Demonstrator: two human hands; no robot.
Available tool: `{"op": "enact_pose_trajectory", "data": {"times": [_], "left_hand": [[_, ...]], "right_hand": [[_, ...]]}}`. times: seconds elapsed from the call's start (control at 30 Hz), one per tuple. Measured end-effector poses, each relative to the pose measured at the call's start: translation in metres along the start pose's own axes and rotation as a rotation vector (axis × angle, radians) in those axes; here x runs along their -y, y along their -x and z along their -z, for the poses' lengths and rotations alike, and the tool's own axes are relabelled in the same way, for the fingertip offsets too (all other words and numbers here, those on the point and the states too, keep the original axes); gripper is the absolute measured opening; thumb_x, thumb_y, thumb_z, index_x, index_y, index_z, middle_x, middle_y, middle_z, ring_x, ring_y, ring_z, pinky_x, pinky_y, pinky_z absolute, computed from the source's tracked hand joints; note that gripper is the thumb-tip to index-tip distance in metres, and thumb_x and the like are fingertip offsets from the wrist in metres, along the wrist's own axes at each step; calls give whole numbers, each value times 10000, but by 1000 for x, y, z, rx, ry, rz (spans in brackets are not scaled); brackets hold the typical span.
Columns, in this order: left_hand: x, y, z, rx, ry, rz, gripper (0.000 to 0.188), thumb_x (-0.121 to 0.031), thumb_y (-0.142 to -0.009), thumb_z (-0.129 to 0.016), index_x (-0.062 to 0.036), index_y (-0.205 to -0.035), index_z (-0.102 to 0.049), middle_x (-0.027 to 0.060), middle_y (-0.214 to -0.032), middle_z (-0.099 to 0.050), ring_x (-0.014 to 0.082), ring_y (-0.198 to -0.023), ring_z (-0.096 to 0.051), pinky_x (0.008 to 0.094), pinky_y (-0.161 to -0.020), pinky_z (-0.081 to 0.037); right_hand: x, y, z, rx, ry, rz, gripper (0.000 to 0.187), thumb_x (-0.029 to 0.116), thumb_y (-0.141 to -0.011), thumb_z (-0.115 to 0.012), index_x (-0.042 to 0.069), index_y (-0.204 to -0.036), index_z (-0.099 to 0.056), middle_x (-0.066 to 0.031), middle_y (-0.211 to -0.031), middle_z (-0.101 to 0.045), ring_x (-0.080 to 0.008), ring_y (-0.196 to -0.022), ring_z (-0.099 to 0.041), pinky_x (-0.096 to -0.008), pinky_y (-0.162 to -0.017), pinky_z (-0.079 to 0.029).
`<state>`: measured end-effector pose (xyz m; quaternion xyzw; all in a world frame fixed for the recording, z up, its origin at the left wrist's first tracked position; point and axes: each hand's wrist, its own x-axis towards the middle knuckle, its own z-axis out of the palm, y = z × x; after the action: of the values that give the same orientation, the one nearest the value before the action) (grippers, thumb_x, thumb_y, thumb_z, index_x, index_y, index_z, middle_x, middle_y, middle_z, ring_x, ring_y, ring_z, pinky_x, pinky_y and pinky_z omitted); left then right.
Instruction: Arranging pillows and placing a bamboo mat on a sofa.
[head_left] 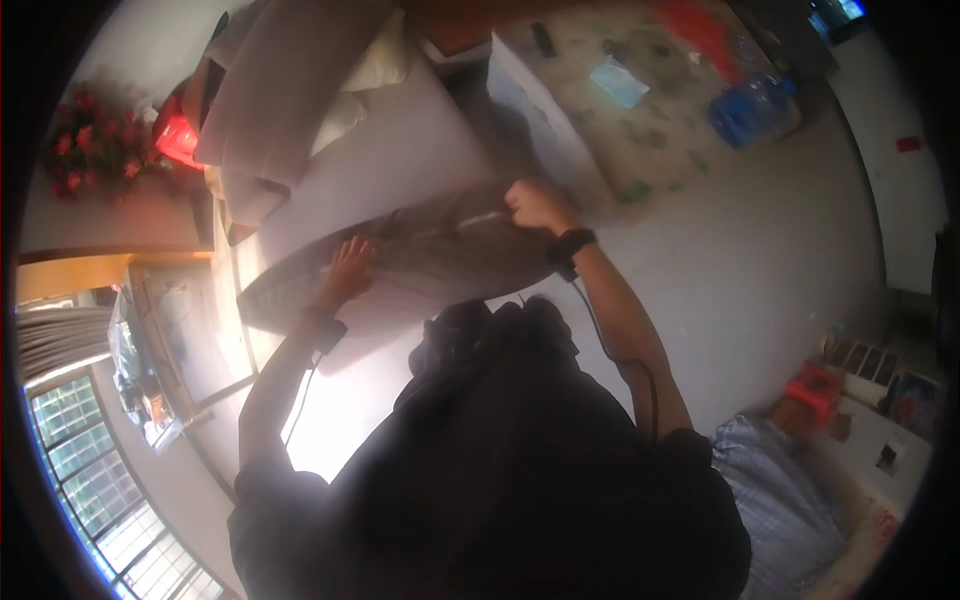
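Note:
A long grey-brown cushion [440, 262] lies tilted in front of my body, with a thin pale line along its upper side. My left hand [349, 272] rests on the cushion's left half, fingers spread over the fabric near that line. At the right end, my right hand [541, 208] is closed in a fist on the cushion's upper edge. Whatever small part sits inside those fingers is hidden. Both wrists carry dark bands with cables.
A pale sofa seat [405, 150] extends beyond the cushion, with a large grey-brown cushion [275, 90] at its back left. Farther right, a patterned table [640, 140] bears a blue-tinted plastic jug [745, 112]. Red flowers [95, 140] stand at far left, and a checked cloth [775, 500] lies lower right.

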<state>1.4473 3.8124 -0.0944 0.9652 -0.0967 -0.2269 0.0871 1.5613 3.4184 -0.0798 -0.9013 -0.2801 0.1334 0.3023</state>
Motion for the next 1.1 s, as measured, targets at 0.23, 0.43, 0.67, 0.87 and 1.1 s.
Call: {"op": "enact_pose_trajectory", "data": {"times": [0.23, 0.43, 0.67, 0.87, 1.1], "left_hand": [[142, -13, 0, -66, -134, 248, 984, -96, -602, -744, -166, -1464, -274, 141, -1486, -296, 395, -1364, -284, 572, -1110, -238], [103, -100, 25, -293, 187, -125, 1069, -406, -575, -852, -135, -1451, -302, 166, -1436, -343, 392, -1337, -314, 569, -1062, -288], [102, -133, -5, -135, -7, -134, 1107, -568, -471, -847, -26, -1333, -416, 177, -1253, -488, 378, -1202, -441, 504, -973, -378], [93, -126, 7, -42, 91, -108, 945, -476, -472, -870, -31, -1210, -483, 174, -1158, -580, 346, -1114, -546, 412, -972, -420], [72, -114, 19, 77, 140, -106, 766, -463, -548, -858, -80, -1130, -540, 153, -1032, -652, 352, -1023, -609, 454, -863, -477]], "right_hand": [[-107, -32, -8, -36, -132, -365, 330, -30, -659, -545, 29, -977, -611, -161, -947, -645, -313, -934, -613, -383, -813, -477], [-141, -49, -11, -52, -202, -362, 320, -64, -655, -526, 38, -947, -608, -140, -841, -633, -295, -817, -614, -367, -746, -476], [-88, -68, 1, -37, 100, -472, 346, -13, -687, -566, 109, -1010, -582, -142, -919, -658, -343, -937, -623, -427, -764, -476], [-24, -98, -1, -63, 267, -261, 530, -1, -676, -637, 159, -1171, -536, -118, -1059, -621, -337, -1025, -582, -410, -832, -475], [35, -119, -90, -115, 431, -203, 593, -18, -612, -716, 42, -1172, -533, -139, -1136, -567, -316, -1137, -508, -452, -941, -415]]}}
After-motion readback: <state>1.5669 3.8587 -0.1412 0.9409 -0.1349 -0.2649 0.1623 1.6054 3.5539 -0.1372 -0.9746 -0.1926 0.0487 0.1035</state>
